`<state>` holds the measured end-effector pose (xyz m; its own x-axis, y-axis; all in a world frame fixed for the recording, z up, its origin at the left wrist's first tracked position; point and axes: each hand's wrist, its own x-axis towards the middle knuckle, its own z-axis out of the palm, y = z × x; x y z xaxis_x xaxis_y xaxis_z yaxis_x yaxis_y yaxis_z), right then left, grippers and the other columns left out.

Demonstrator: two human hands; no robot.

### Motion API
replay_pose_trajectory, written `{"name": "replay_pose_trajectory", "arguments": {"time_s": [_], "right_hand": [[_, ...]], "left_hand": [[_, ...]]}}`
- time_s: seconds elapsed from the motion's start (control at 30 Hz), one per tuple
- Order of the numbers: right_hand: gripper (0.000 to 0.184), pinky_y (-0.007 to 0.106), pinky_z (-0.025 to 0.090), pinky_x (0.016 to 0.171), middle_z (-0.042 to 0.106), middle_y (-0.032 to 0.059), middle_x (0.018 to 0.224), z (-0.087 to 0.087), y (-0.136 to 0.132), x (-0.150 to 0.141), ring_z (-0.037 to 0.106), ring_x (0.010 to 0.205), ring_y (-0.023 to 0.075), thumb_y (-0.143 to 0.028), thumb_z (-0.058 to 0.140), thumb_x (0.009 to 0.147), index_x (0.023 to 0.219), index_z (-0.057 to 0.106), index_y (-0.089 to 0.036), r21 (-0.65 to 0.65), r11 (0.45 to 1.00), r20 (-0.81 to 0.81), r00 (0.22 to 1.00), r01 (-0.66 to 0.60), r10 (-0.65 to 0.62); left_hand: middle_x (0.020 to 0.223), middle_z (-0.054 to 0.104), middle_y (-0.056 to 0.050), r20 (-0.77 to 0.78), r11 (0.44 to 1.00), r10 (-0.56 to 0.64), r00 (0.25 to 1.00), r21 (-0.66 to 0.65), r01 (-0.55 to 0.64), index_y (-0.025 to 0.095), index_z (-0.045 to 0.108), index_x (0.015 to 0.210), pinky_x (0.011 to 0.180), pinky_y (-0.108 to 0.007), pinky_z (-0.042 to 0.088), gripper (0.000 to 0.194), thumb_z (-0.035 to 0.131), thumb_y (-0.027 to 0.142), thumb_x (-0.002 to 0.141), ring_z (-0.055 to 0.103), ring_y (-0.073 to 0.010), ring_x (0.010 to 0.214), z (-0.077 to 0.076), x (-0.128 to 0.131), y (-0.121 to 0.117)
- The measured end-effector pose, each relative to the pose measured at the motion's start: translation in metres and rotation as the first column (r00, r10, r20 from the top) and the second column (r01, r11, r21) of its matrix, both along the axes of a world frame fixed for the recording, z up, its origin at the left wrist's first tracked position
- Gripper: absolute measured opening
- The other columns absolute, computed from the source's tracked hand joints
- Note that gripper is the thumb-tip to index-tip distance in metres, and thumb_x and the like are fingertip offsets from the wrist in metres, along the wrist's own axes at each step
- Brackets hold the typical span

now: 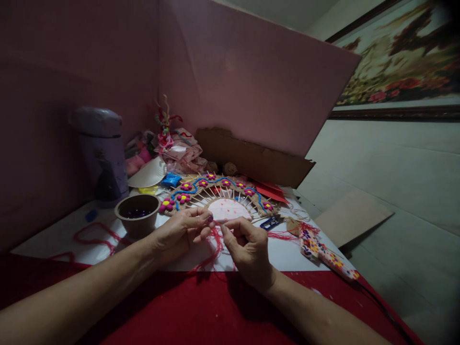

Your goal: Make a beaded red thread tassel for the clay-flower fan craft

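Observation:
My left hand (187,230) pinches a small shiny purple bead (210,218) between thumb and forefinger, its other fingers loosely curled. Just to the right, my right hand (249,242) is closed in a pinch, with fine red thread (216,247) at its fingertips. Loose strands of that thread hang between the hands onto white paper (172,258). Behind them lies a half-round fan craft (230,211) of sticks and twine, with a dotted cloth centre, pink flowers and a wavy blue cord. A brown bowl (137,226) holding dark shiny beads stands left of my left hand.
A purple tumbler (104,167) stands at the back left, near a white folded paper plate (149,173) and a blue packet (171,180). Right of my hands lie a dark blue tool (271,222) and a flower-covered object with a cord (338,263). Pink panels (244,76) rise behind.

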<state>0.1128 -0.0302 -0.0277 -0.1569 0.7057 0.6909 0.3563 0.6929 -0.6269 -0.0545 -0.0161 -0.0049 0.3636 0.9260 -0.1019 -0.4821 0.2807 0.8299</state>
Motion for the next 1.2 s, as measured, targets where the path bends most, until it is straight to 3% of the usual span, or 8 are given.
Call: {"name": "replay_pose_trajectory", "arguments": {"time_s": [0.63, 0.93, 1.2], "right_hand": [[0.012, 0.02, 0.02, 0.04, 0.035, -0.0079, 0.048, 0.001, -0.001, 0.0, 0.028, 0.04, 0.0048, -0.02, 0.057, 0.083, 0.072, 0.058, -0.014, -0.004, 1.0, -0.007, 1.0, -0.005, 0.005], [0.012, 0.021, 0.021, 0.041, 0.035, -0.0082, 0.048, -0.001, 0.0, 0.0, 0.028, 0.04, 0.0048, -0.02, 0.057, 0.083, 0.072, 0.058, -0.014, -0.002, 1.0, -0.001, 1.0, 0.002, -0.002], [0.012, 0.021, 0.021, 0.041, 0.036, -0.0078, 0.048, 0.0, -0.001, 0.0, 0.029, 0.04, 0.005, -0.02, 0.056, 0.083, 0.073, 0.058, -0.014, -0.005, 1.0, 0.006, 1.0, 0.001, -0.001]], "left_hand": [[0.07, 0.061, -0.004, -0.023, 1.0, 0.006, 1.0, 0.0, -0.006, 0.01, 0.067, 0.077, 0.048, -0.014, 0.041, 0.007, 0.062, 0.006, 0.078, 0.052, -0.0058, 0.054, 0.005, 0.003, -0.001], [0.073, 0.06, -0.002, -0.03, 0.999, -0.017, 0.999, 0.031, 0.018, 0.012, 0.067, 0.083, 0.051, -0.013, 0.04, 0.009, 0.069, 0.018, 0.076, 0.05, -0.004, 0.055, -0.006, 0.0, 0.004], [0.072, 0.058, -0.003, -0.036, 1.0, 0.003, 0.999, 0.018, -0.003, 0.01, 0.068, 0.08, 0.052, -0.014, 0.04, 0.004, 0.068, 0.011, 0.075, 0.051, -0.0054, 0.058, -0.004, 0.001, 0.002]]}}
